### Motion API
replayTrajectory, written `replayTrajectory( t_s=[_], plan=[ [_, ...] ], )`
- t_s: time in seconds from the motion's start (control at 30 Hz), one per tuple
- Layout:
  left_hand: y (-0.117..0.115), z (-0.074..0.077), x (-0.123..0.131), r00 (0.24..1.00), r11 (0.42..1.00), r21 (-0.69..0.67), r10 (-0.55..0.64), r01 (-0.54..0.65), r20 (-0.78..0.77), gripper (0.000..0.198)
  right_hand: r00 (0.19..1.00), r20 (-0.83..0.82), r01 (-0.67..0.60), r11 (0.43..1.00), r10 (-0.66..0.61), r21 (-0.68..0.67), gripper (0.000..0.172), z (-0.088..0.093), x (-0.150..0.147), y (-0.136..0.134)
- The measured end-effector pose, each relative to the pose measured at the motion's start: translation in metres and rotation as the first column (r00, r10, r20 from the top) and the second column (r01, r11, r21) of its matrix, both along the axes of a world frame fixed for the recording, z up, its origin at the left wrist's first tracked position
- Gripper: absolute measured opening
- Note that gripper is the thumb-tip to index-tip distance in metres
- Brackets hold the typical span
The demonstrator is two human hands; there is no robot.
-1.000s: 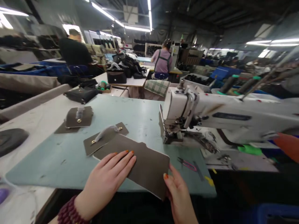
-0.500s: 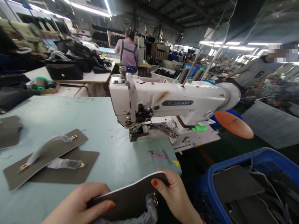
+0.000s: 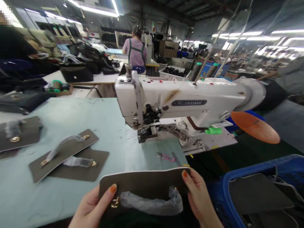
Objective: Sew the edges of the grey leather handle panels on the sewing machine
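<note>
Between my hands is a dark grey-brown bag panel [image 3: 147, 180] with a pale top edge, tilted up in front of me. A handle wrapped in clear plastic [image 3: 152, 204] hangs across it, fixed by gold-coloured metal fittings. My left hand [image 3: 95, 202] grips the panel's left end, thumb on the front. At the right end my right hand [image 3: 199, 193] pinches the corner, thumb in front and fingers behind. Beyond the panel stands a white sewing machine [image 3: 185, 95]. Thread snips with pink handles [image 3: 167, 157] lie on the table below it.
More panels with wrapped handles [image 3: 64, 152] lie on the pale blue table [image 3: 99, 110] to the left. A blue basket [image 3: 225, 190] holding similar panels stands at the right. An orange disc [image 3: 256, 126] sits beside the machine. A person [image 3: 136, 52] stands at the back.
The panel has been turned more squarely to me, and its whole handle now shows. My left hand has shifted to its left end. The view has swung slightly left.
</note>
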State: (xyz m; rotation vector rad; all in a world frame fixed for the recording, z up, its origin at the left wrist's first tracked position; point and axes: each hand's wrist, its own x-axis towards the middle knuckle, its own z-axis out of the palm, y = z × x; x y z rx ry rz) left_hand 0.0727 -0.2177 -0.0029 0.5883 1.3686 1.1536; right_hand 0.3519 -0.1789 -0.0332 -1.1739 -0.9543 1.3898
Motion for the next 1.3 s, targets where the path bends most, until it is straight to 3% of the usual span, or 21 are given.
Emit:
replayTrajectory(
  t_s=[0.07, 0.17, 0.23, 0.33, 0.4, 0.47, 0.57, 0.67, 0.77, 0.83, 0.93, 1.03, 1.2, 1.3],
  plan=[
    [0.002, 0.006, -0.001, 0.978, 0.984, 0.109, -0.123, 0.143, -0.169, 0.030, 0.998, 0.065, -0.022, 0.999, 0.025, -0.042, 0.031, -0.003, 0.014, 0.001],
    [0.003, 0.014, -0.007, 0.874, 0.906, 0.203, -0.268, 0.372, -0.406, 0.035, 0.952, 0.290, -0.090, 0.995, 0.097, -0.036, 0.033, -0.003, 0.034, 0.006],
    [0.004, 0.018, -0.010, 0.830, 0.877, 0.219, -0.286, 0.428, -0.479, 0.038, 0.891, 0.436, -0.143, 0.990, 0.126, 0.004, 0.032, 0.000, 0.041, 0.010],
    [0.005, 0.024, -0.016, 0.822, 0.880, 0.200, -0.291, 0.431, -0.490, 0.037, 0.819, 0.542, -0.242, 0.970, 0.191, 0.023, 0.032, 0.004, 0.040, 0.015],
    [0.010, 0.025, -0.025, 0.848, 0.898, 0.156, -0.314, 0.411, -0.427, 0.033, 0.802, 0.539, -0.300, 0.954, 0.258, -0.009, 0.035, 0.005, 0.033, 0.017],
    [0.017, 0.021, -0.038, 0.929, 0.945, 0.118, -0.269, 0.305, -0.254, 0.028, 0.820, 0.490, -0.320, 0.947, 0.296, -0.038, 0.039, 0.007, 0.020, 0.016],
    [0.031, 0.007, -0.060, 0.998, 0.995, 0.086, 0.039, -0.043, 0.046, 0.033, 0.892, 0.368, -0.275, 0.961, 0.262, -0.017, 0.044, 0.011, -0.012, 0.014],
    [0.036, -0.015, -0.063, 0.965, 0.967, 0.073, 0.237, -0.245, 0.110, 0.051, 0.952, 0.196, -0.243, 0.970, 0.237, 0.011, 0.046, 0.014, -0.053, 0.016],
    [0.027, -0.032, -0.044, 0.972, 0.977, -0.004, 0.215, -0.215, 0.093, 0.056, 0.933, 0.048, -0.355, 0.935, 0.356, -0.013, 0.045, 0.013, -0.091, 0.025],
    [0.020, -0.037, -0.026, 0.967, 0.988, -0.081, 0.149, -0.134, 0.208, 0.052, 0.909, -0.001, -0.416, 0.909, 0.416, -0.035, 0.044, 0.009, -0.110, 0.031],
    [0.021, -0.038, -0.004, 0.883, 0.990, -0.142, 0.075, -0.010, 0.464, 0.037, 0.868, -0.068, -0.496, 0.864, 0.491, -0.089, 0.044, 0.001, -0.127, 0.035],
    [0.035, -0.039, 0.005, 0.802, 0.988, -0.157, 0.096, -0.002, 0.590, 0.028, 0.852, -0.132, -0.523, 0.837, 0.507, -0.158, 0.045, -0.004, -0.135, 0.034],
    [0.055, -0.044, 0.008, 0.832, 0.964, -0.198, 0.254, -0.177, 0.493, 0.022, 0.863, -0.083, -0.505, 0.843, 0.499, -0.188, 0.041, -0.008, -0.136, 0.034],
    [0.065, -0.040, 0.004, 0.882, 0.984, -0.113, 0.173, -0.137, 0.438, 0.022, 0.850, 0.064, -0.509, 0.847, 0.523, -0.156, 0.040, -0.007, -0.135, 0.040]
  ],
)
